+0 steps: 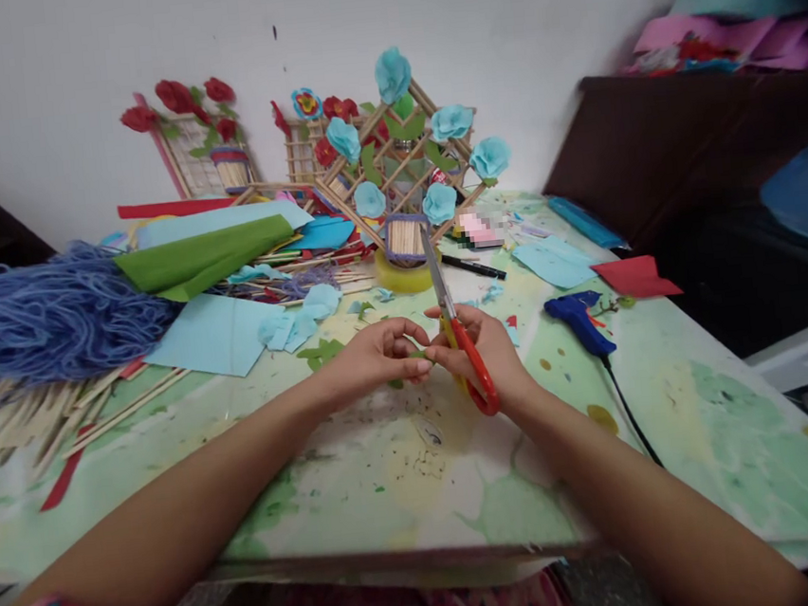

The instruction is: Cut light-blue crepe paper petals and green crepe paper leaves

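My left hand pinches a small green paper piece between thumb and fingers. The fingertips of my right hand meet it at the same piece. Scissors with red and yellow handles rest in my right hand, their blades pointing up and away. Green paper leaves lie on the table just left of my left hand. Beyond my hands stands a stick lattice with blue paper flowers and a small stick pot at its foot.
Blue yarn, wooden sticks and coloured paper crowd the left side. A roll of yellow tape sits under the pot. To the right lie a blue glue gun with its cord, red paper and a black marker.
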### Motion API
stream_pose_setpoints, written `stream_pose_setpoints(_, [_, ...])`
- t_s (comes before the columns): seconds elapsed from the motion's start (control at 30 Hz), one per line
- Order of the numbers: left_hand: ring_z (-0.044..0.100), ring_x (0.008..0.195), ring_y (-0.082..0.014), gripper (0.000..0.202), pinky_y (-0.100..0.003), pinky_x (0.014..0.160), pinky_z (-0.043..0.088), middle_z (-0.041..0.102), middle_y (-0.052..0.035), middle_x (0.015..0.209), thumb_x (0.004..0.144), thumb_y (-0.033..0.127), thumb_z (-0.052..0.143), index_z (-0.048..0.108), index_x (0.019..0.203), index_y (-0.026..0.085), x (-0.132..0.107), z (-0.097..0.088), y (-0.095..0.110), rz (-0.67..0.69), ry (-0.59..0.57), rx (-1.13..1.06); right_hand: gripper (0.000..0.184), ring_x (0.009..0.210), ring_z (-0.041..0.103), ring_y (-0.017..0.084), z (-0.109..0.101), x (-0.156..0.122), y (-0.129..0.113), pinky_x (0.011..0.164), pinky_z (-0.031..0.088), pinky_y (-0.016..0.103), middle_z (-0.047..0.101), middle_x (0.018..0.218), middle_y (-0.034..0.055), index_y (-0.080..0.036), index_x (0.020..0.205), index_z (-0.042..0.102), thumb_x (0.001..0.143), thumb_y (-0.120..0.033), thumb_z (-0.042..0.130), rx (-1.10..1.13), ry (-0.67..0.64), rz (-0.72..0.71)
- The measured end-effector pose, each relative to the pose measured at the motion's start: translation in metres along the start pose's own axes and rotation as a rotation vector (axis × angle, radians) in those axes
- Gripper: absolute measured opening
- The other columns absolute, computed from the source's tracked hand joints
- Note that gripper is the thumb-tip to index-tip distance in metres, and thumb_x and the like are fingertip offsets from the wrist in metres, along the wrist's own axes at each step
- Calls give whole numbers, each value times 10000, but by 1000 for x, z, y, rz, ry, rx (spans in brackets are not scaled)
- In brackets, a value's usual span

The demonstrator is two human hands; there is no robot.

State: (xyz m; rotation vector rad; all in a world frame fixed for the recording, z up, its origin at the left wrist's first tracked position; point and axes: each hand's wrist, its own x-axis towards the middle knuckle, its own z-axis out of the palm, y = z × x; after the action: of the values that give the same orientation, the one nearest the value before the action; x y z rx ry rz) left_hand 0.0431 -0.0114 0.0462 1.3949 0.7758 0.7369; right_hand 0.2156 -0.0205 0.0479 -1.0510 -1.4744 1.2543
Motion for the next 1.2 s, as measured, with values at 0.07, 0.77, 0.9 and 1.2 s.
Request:
stream_pose_setpoints(0.07, [602,564,-107,306,-193,504,449,640,-9,648,670,202,701,536,924,160,1,-2,0,0,5,14,476,548,536,108,0,0,-1,523,424,239,602,648,-22,-186,1023,542,583,-283,695,-7,24,-2])
stream_pose_setpoints(0.77, [599,727,-121,307,-225,657,476,630,-31,795,623,145,721,643,919,167,6,-16,-2,85,153,-55,433,471,441,76,-5,5,3,467,357,225,556,630,-45,-179,995,498,578,-230,602,138,89,63])
stream_pose_setpoints(0.9, [559,693,-110,180,-216,607,446,605,-34,791,666,217,705,679,835,159,5,-13,-1,161,144,70,437,471,449,83,-4,4,6,470,358,228,534,606,-56,-181,1000,494,591,-258,626,152,17,94])
stream_pose_setpoints(1.2, [562,817,-152,235,-249,670,462,592,-65,954,685,168,650,687,916,188,5,-14,0,268,76,149,411,446,436,84,-2,3,11,467,346,230,498,545,-77,-187,1004,501,614,-241,616,163,-50,93])
